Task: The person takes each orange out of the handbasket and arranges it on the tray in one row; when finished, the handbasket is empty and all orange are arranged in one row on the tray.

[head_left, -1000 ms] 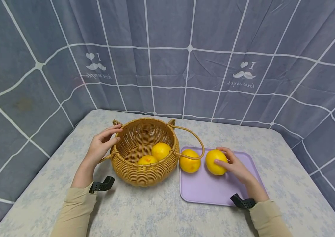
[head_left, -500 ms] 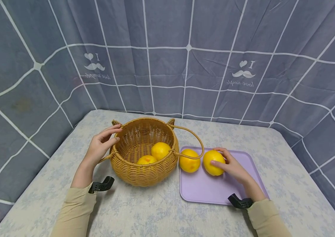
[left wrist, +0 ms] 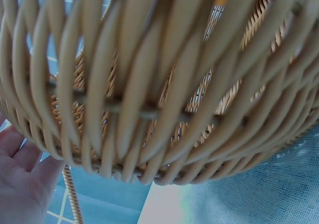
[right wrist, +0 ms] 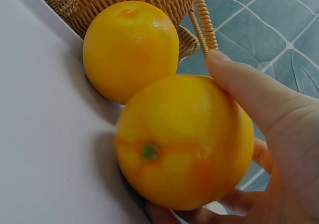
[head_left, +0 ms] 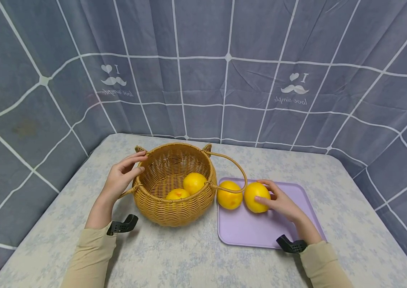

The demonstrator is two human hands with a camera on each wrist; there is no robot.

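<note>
A round wicker basket (head_left: 174,208) with two ear-shaped points stands left of centre, two oranges (head_left: 194,183) visible inside. My left hand (head_left: 118,178) rests against the basket's left side, fingers fairly straight at the rim; in the left wrist view the hand (left wrist: 27,176) shows beside the woven wall. On a lilac tray (head_left: 250,232), my right hand (head_left: 282,202) grips an orange (head_left: 256,198), thumb on the near side and fingers behind. Another orange (head_left: 229,196) lies just left of it, under the basket's handle loop. The right wrist view shows the held orange (right wrist: 184,144) overlapping its neighbour (right wrist: 130,52).
The right handle (head_left: 237,166) of the basket droops over the tray's left edge. A pale flower-patterned cloth (head_left: 174,256) covers the table. Behind and at both sides hangs a grey-blue curtain (head_left: 203,80) with white lines.
My right hand has shifted a little left with the orange, closing the gap to the other orange on the tray. The left hand and basket hold nearly still.
</note>
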